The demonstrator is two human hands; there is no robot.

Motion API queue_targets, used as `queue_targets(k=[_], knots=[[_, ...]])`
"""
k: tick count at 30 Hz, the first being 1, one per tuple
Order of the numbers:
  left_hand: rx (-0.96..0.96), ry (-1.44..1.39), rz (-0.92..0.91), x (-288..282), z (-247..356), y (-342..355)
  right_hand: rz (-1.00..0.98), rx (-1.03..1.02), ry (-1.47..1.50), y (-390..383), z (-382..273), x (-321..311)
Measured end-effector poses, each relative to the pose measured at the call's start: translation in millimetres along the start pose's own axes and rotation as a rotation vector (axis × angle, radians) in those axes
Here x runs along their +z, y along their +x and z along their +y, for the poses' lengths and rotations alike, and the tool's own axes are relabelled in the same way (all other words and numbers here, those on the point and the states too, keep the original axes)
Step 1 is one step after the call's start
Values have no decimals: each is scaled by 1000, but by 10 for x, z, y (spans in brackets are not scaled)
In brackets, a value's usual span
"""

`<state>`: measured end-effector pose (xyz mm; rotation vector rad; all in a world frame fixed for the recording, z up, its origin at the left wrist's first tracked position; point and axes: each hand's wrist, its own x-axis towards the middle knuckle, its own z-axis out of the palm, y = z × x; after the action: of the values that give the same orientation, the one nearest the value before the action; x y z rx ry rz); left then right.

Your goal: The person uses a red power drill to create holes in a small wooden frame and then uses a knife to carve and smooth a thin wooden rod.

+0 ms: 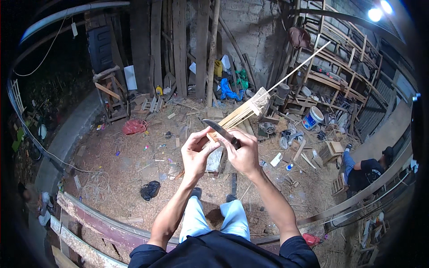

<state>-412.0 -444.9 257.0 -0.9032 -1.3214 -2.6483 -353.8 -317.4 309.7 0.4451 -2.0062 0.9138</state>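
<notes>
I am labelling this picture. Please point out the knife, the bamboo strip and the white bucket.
knife [217, 127]: head view, middle of the blade.
bamboo strip [243, 113]: head view, its wide split part.
white bucket [313, 118]: head view, its side wall.

open air round hands; ahead: wooden strips [243, 114]; below: knees [214, 214]

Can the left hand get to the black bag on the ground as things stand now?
Probably not. The left hand is raised, busy on the wood strips, while the black bag lies down on the ground, apart from it.
</notes>
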Motion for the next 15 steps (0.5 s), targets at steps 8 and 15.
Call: queue_targets(k=[8, 15], knots=[[27, -38, 4, 2, -2, 8, 1, 4, 27, 0, 33, 19], [18, -27, 26, -19, -31, 17, 11, -15, 56, 18, 11, 10]])
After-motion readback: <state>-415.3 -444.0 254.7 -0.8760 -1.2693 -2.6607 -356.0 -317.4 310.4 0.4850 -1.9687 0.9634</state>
